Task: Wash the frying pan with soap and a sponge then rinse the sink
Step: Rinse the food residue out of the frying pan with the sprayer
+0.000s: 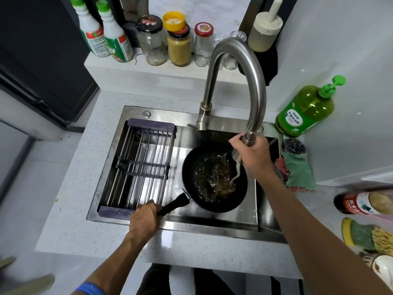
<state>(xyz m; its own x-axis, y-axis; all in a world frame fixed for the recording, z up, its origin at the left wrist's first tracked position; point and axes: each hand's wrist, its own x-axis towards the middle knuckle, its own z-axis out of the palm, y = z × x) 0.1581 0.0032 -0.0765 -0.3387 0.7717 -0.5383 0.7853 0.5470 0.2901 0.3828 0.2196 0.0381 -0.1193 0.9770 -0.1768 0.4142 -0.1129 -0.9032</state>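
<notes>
Now, left to right: my left hand (145,216) curled round pan handle (173,205), at near-left rim of sink (212,225). Handle axis runs from that hand up-right to frying pan (214,177), sitting in basin, brown water inside. My right hand (252,155) grips faucet spout (251,135) above pan's far-right edge, stream landing inside. Soap bottle (304,111) farther right; I judge right hand nearer.
</notes>
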